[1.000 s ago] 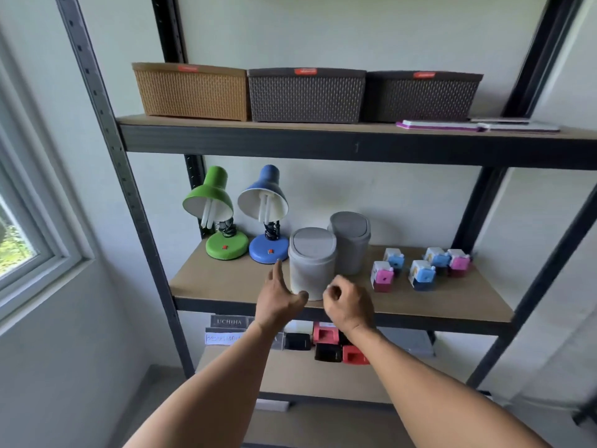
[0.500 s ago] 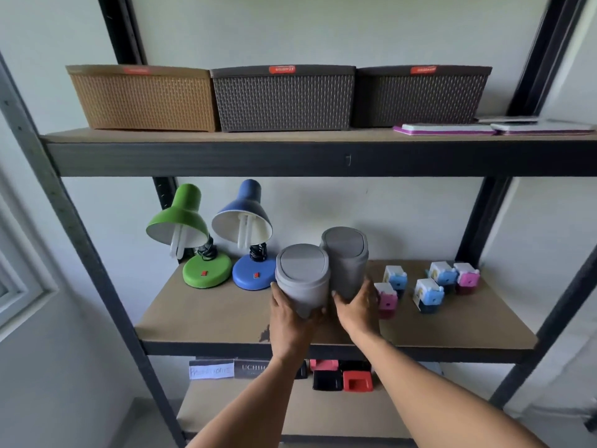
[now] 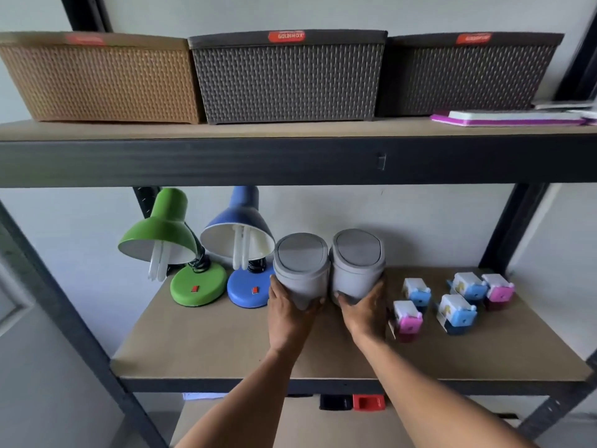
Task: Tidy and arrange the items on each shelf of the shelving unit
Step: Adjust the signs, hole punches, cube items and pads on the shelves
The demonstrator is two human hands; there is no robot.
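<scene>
- Fingers (image 3: 318, 301) of the left hand (image 3: 288, 318) curl round the left grey bin (image 3: 302, 270) — right hand (image 3: 365, 313) clamps the right grey bin (image 3: 358, 263).
- Both bins touch, mid-shelf (image 3: 210, 344), just beside the blue lamp (image 3: 242, 253).

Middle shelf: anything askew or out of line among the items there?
The five small sharpeners sit scattered, not in a row. The lamps and the two grey bins, held by the left hand and right hand, stand upright, side by side.

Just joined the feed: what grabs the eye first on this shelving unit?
Two grey bins side by side mid-shelf, the left hand gripping one and the right hand the other. Left of them stand a green lamp and a blue lamp; three baskets line the shelf above.
</scene>
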